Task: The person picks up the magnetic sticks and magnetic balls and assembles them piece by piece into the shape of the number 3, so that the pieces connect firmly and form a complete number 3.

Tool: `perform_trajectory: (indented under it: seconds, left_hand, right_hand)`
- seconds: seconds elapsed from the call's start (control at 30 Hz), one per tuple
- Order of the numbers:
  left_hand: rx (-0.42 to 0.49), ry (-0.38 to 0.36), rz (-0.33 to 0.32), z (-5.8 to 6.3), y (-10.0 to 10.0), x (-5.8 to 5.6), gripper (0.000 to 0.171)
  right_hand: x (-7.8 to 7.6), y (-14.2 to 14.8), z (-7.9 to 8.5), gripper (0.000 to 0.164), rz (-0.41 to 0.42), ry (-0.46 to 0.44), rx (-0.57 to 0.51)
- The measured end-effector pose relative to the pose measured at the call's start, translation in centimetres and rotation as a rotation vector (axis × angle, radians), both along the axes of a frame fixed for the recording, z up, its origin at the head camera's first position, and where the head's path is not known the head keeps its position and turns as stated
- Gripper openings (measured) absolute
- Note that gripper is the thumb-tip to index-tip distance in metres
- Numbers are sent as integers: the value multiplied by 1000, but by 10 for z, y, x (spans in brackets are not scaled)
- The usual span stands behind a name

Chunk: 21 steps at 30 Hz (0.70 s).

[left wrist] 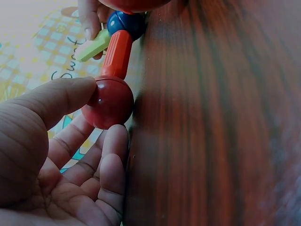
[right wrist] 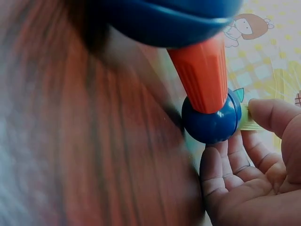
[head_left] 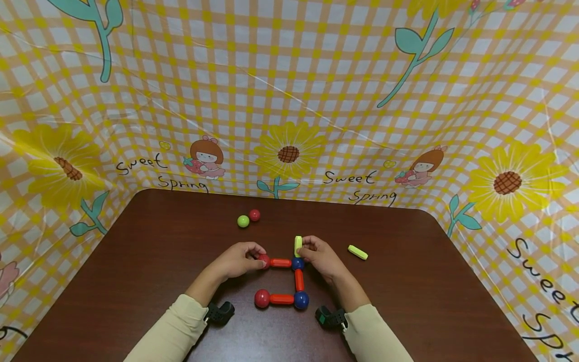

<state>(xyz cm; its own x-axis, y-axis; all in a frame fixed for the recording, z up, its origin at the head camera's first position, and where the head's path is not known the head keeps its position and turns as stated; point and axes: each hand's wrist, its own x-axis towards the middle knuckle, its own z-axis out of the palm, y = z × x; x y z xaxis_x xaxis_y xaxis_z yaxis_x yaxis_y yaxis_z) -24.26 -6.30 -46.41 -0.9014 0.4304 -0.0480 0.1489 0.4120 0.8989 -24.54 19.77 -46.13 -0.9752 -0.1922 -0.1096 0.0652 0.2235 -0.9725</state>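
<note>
On the table lies an open-sided frame of balls and rods. My left hand point(head_left: 238, 260) grips its far-left red ball point(left wrist: 108, 102) between thumb and fingers. A red rod point(head_left: 281, 263) joins that ball to the far blue ball point(head_left: 297, 264). My right hand point(head_left: 322, 256) pinches a yellow-green rod point(head_left: 298, 245), whose near end meets the far blue ball and which points away from me. Another red rod point(head_left: 299, 280) runs to the near blue ball point(head_left: 301, 300), and a third red rod point(head_left: 282, 299) ends in the near red ball point(head_left: 262, 298).
Behind the left hand, a loose green ball point(head_left: 243, 221) sits beside a loose red ball point(head_left: 255, 215). A second yellow-green rod point(head_left: 358, 252) lies right of the right hand. A checked, sunflower-printed cloth point(head_left: 289, 100) rises around the dark wooden table point(head_left: 398, 286).
</note>
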Motion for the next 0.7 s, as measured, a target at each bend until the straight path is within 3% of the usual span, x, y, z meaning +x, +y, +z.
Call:
perform_trajectory:
  seconds: [0.7]
  left_hand:
    - [13, -16, 29, -2, -3, 1, 23]
  right_hand:
    - [7, -4, -2, 22, -32, 7, 36]
